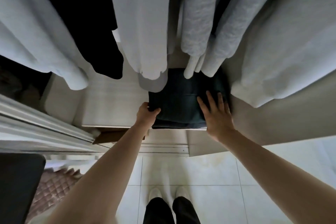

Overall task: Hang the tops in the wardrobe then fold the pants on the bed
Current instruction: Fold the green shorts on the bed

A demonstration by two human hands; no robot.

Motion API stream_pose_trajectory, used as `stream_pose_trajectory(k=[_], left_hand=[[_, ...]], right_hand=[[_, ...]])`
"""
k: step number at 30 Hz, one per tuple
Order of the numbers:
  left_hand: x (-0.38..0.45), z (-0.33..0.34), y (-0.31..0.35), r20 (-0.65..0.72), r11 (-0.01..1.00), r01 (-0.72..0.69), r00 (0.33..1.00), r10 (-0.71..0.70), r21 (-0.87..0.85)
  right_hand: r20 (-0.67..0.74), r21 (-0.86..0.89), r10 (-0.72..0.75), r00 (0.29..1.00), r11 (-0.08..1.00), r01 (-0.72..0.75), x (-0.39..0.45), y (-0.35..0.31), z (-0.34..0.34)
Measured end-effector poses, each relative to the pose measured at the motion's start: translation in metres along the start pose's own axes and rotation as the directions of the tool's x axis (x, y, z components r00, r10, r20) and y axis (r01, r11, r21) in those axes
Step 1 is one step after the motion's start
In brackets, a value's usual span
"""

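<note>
We see folded dark pants [179, 100] on the wardrobe shelf [109, 103], under hanging tops [143, 23] (mostly pale). Left hand [147, 112] grips the stack's left edge; right hand [216, 112] lies flat on top, fingers spread.

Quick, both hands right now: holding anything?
Left hand: grips the left edge of the folded dark denim pants.
Right hand: open, fingers flat on the pants.
</note>
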State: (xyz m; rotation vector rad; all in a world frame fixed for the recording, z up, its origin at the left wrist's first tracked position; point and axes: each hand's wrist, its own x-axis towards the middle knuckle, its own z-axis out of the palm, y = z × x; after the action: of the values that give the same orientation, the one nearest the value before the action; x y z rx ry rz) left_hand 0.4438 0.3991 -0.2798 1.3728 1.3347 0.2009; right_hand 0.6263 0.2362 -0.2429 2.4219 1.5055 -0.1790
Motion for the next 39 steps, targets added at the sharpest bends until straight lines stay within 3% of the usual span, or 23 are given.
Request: stream_pose_trajectory(k=[4, 7, 9, 10, 12, 13, 15, 17, 20, 25, 30, 39], left_hand=[[-0.002, -0.001, 0.008, 0.002, 0.992, -0.002, 1.0, 0.002, -0.129], [-0.005, -0.006, 0.011, 0.05, 0.915, 0.024, 0.999, -0.004, -0.402], [-0.009, -0.005, 0.006, 0.015, 0.894, 0.001, 1.0, 0.007, -0.448], [-0.011, -0.002, 0.002, -0.043, 0.932, -0.035, 0.999, 0.021, -0.361], [-0.015, 0.006, -0.011, -0.167, 0.988, -0.147, 0.974, 0.152, 0.043], [-0.019, 0.011, -0.018, -0.17, 0.926, -0.227, 0.943, 0.287, 0.301], [-0.028, 0.022, -0.028, -0.039, 0.605, -0.381, 0.824, 0.565, 0.699], [-0.03, 0.031, -0.036, 0.132, 0.348, -0.438, 0.757, 0.64, 0.829], [-0.024, 0.038, -0.044, 0.264, 0.222, -0.438, 0.799, 0.54, 0.871], [0.0, 0.026, -0.018, 0.242, 0.217, -0.436, 0.775, 0.583, 0.874], [-0.004, 0.027, -0.03, 0.293, 0.227, -0.405, 0.867, 0.402, 0.886], [-0.053, 0.016, -0.026, 0.274, 0.355, -0.344, 0.933, 0.234, 0.869]], right_hand=[[0.026, -0.062, 0.031, 0.999, 0.998, -0.029, 0.009, 0.002, 0.004], [0.0, -0.055, 0.042, 0.999, 0.998, -0.042, 0.018, 0.004, 0.001], [-0.03, -0.028, 0.049, 0.998, 0.998, -0.05, 0.018, 0.005, 0.002], [-0.042, -0.016, 0.045, 0.998, 0.999, -0.046, 0.016, 0.005, 0.004], [-0.028, -0.025, 0.028, 0.999, 0.999, -0.029, 0.01, 0.004, 0.01], [-0.015, -0.035, 0.024, 1.0, 0.999, -0.025, 0.008, 0.004, 0.014], [-0.006, -0.031, 0.039, 0.999, 0.999, -0.04, 0.007, 0.002, 0.018], [-0.001, -0.017, 0.051, 0.999, 0.999, -0.051, 0.008, -0.001, 0.019], [0.004, -0.001, 0.054, 0.999, 0.999, -0.054, 0.006, -0.003, 0.02], [-0.004, 0.016, 0.1, 0.995, 0.995, -0.099, 0.003, -0.005, 0.026], [0.028, 0.018, 0.075, 0.997, 0.997, -0.076, 0.003, -0.005, 0.027], [0.073, 0.041, -0.03, 0.997, 0.999, 0.027, -0.016, -0.009, -0.002]])
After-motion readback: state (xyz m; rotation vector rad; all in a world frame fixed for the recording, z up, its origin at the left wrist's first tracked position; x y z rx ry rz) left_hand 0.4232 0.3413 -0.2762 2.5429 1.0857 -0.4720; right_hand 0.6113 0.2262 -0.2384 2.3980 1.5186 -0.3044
